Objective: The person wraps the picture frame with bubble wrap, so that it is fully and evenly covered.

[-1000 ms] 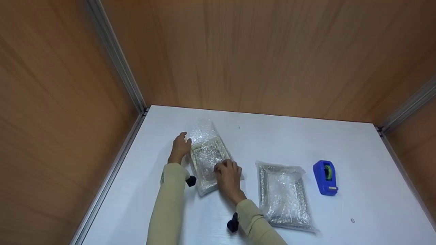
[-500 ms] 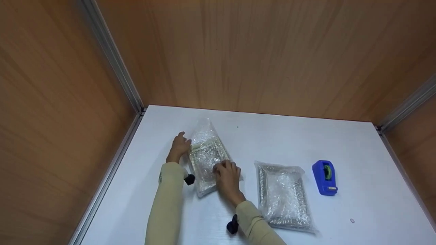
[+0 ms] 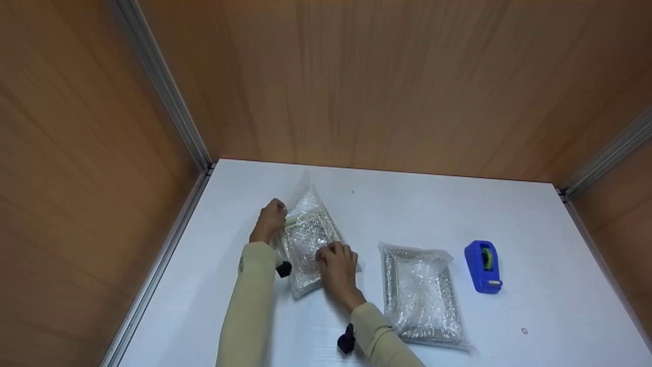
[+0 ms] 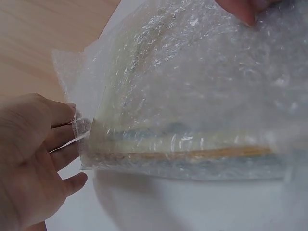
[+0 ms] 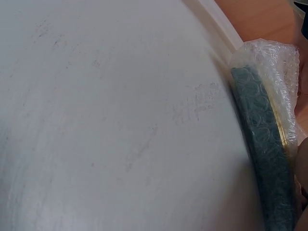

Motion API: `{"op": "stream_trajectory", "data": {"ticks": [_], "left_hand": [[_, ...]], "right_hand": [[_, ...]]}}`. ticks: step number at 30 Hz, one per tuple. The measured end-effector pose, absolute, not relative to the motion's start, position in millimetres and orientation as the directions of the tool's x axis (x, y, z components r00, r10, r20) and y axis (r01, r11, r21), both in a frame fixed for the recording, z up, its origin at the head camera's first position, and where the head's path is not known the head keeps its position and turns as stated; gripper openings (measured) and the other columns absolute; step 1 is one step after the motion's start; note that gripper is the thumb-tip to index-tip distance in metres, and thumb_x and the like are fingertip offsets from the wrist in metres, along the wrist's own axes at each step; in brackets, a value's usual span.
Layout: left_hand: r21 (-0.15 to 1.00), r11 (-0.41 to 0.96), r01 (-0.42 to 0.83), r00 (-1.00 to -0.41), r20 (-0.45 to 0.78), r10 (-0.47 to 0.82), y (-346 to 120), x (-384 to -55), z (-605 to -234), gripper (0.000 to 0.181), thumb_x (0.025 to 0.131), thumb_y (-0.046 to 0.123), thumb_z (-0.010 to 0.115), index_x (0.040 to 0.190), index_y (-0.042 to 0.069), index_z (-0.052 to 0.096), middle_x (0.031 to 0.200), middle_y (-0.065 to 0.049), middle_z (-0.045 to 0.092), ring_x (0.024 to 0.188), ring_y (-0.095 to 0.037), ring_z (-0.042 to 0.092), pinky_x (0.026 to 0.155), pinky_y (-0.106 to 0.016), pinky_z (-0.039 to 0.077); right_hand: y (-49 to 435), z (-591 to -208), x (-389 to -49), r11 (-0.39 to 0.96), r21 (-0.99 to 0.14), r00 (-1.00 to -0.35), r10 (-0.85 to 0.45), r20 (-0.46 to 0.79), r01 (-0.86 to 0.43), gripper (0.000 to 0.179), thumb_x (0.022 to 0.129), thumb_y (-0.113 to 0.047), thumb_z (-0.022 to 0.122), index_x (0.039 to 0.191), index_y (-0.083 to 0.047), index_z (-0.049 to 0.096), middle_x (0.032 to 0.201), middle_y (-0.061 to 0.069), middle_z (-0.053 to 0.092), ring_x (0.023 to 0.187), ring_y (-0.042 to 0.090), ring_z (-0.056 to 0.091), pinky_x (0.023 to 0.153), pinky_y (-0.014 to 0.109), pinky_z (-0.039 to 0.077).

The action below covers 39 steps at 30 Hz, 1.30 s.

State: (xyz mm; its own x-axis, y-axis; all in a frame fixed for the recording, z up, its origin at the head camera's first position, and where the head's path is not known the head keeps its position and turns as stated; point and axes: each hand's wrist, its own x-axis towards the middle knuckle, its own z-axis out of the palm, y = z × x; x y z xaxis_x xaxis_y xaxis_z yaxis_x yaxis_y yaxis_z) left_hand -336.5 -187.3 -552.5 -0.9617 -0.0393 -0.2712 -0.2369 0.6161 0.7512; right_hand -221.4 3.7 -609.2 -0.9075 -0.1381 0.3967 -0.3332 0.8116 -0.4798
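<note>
A picture frame with a pale gold border (image 3: 305,218) lies in clear bubble wrap (image 3: 308,244) on the white table, and a loose end of wrap extends beyond its far edge. At the far left corner, my left hand (image 3: 271,220) pinches the edge of that loose wrap. The left wrist view shows the fingers (image 4: 62,139) at the film's edge, partly seen through it. My right hand (image 3: 338,267) rests on the near right part of the wrapped frame, fingers bent and tips on the wrap. Whether those fingertips pinch the film is hidden.
Another bubble-wrapped frame (image 3: 423,295) lies flat to the right. Beyond it stands a blue tape dispenser (image 3: 482,266) with a green roll. Wood-grain panels (image 3: 356,86) enclose the table at the back and sides. A small ring-shaped mark (image 3: 524,331) shows near the front right.
My left fingers have gone from spread to drawn in at the wrap's edge. The loose end of wrap stands up more pointed. My right hand stays on the wrapped frame.
</note>
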Motion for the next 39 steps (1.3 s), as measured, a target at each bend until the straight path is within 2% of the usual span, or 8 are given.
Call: {"op": "stream_trajectory", "data": {"ticks": [7, 14, 19, 22, 25, 32, 35, 39], "left_hand": [[0.713, 0.681, -0.168, -0.977, -0.214, -0.016, -177.8, -341.7, -545.4, 0.041, 0.097, 0.018, 0.046, 0.136, 0.010, 0.040, 0.119, -0.017, 0.056, 0.103, -0.029, 0.056, 0.085, -0.042, 0.046], [0.680, 0.720, -0.139, -0.985, -0.169, -0.030, -164.4, -344.7, -537.2, 0.022, 0.098, 0.020, 0.044, 0.114, 0.009, 0.054, 0.105, -0.010, 0.060, 0.090, -0.024, 0.057, 0.078, -0.038, 0.047], [0.656, 0.745, -0.122, -0.986, -0.166, -0.015, -156.0, -348.5, -530.2, 0.028, 0.097, 0.020, 0.047, 0.122, 0.009, 0.048, 0.112, -0.013, 0.059, 0.101, -0.026, 0.057, 0.085, -0.041, 0.047], [0.611, 0.784, -0.110, -0.984, -0.178, 0.001, -153.6, -349.5, -526.1, 0.038, 0.097, 0.024, 0.046, 0.134, 0.014, 0.044, 0.122, -0.012, 0.055, 0.113, -0.027, 0.052, 0.095, -0.043, 0.042], [0.565, 0.821, -0.081, -0.987, -0.162, 0.014, -151.4, -350.8, -522.9, 0.038, 0.098, 0.026, 0.044, 0.134, 0.014, 0.048, 0.125, -0.011, 0.052, 0.118, -0.026, 0.047, 0.100, -0.042, 0.039], [0.610, 0.792, -0.011, -0.992, -0.107, 0.069, -148.0, -351.8, -519.3, 0.023, 0.097, 0.013, 0.042, 0.115, 0.006, 0.056, 0.106, -0.010, 0.062, 0.096, -0.023, 0.059, 0.083, -0.038, 0.049], [0.606, 0.796, -0.009, -0.991, -0.114, 0.075, -146.3, -351.6, -519.2, 0.025, 0.097, 0.019, 0.045, 0.120, 0.009, 0.052, 0.103, -0.009, 0.063, 0.092, -0.022, 0.060, 0.080, -0.037, 0.050], [0.550, 0.834, 0.035, -0.992, -0.081, 0.095, -143.7, -351.7, -517.2, 0.035, 0.096, 0.021, 0.049, 0.130, 0.017, 0.050, 0.117, -0.007, 0.062, 0.103, -0.022, 0.059, 0.088, -0.038, 0.048]], "right_hand": [[2.7, -609.6, -219.5, 0.815, -0.478, -0.910, -0.135, 0.393, -0.327, 0.005, 0.086, -0.023, 0.062, 0.084, -0.021, 0.066, 0.098, -0.001, 0.054, 0.091, 0.019, 0.046, 0.078, 0.041, 0.034], [2.7, -609.1, -218.4, 0.806, -0.483, -0.904, -0.144, 0.404, -0.344, 0.004, 0.086, -0.021, 0.062, 0.085, -0.021, 0.066, 0.099, 0.000, 0.055, 0.092, 0.020, 0.046, 0.078, 0.041, 0.034], [1.3, -609.4, -216.3, 0.806, -0.476, -0.899, -0.148, 0.413, -0.351, 0.005, 0.086, -0.021, 0.062, 0.084, -0.023, 0.066, 0.098, 0.000, 0.055, 0.092, 0.020, 0.046, 0.076, 0.041, 0.034], [-0.8, -610.2, -216.5, 0.812, -0.471, -0.899, -0.142, 0.415, -0.346, 0.005, 0.085, -0.020, 0.064, 0.083, -0.024, 0.065, 0.097, -0.001, 0.056, 0.091, 0.019, 0.047, 0.076, 0.041, 0.035], [-1.9, -609.6, -217.3, 0.815, -0.470, -0.904, -0.143, 0.402, -0.338, 0.004, 0.085, -0.020, 0.064, 0.084, -0.024, 0.066, 0.097, -0.001, 0.056, 0.091, 0.019, 0.047, 0.078, 0.040, 0.035], [-2.6, -607.9, -216.5, 0.815, -0.457, -0.895, -0.157, 0.416, -0.356, 0.006, 0.085, -0.017, 0.063, 0.083, -0.022, 0.065, 0.098, -0.001, 0.055, 0.092, 0.020, 0.045, 0.078, 0.041, 0.034], [-3.6, -608.5, -216.5, 0.823, -0.442, -0.891, -0.156, 0.427, -0.356, 0.005, 0.084, -0.018, 0.065, 0.084, -0.022, 0.066, 0.098, -0.001, 0.055, 0.092, 0.020, 0.046, 0.077, 0.041, 0.035], [-4.5, -609.8, -217.8, 0.822, -0.439, -0.887, -0.160, 0.433, -0.363, 0.005, 0.083, -0.018, 0.066, 0.084, -0.023, 0.066, 0.097, -0.001, 0.055, 0.091, 0.021, 0.046, 0.077, 0.041, 0.035]]}}
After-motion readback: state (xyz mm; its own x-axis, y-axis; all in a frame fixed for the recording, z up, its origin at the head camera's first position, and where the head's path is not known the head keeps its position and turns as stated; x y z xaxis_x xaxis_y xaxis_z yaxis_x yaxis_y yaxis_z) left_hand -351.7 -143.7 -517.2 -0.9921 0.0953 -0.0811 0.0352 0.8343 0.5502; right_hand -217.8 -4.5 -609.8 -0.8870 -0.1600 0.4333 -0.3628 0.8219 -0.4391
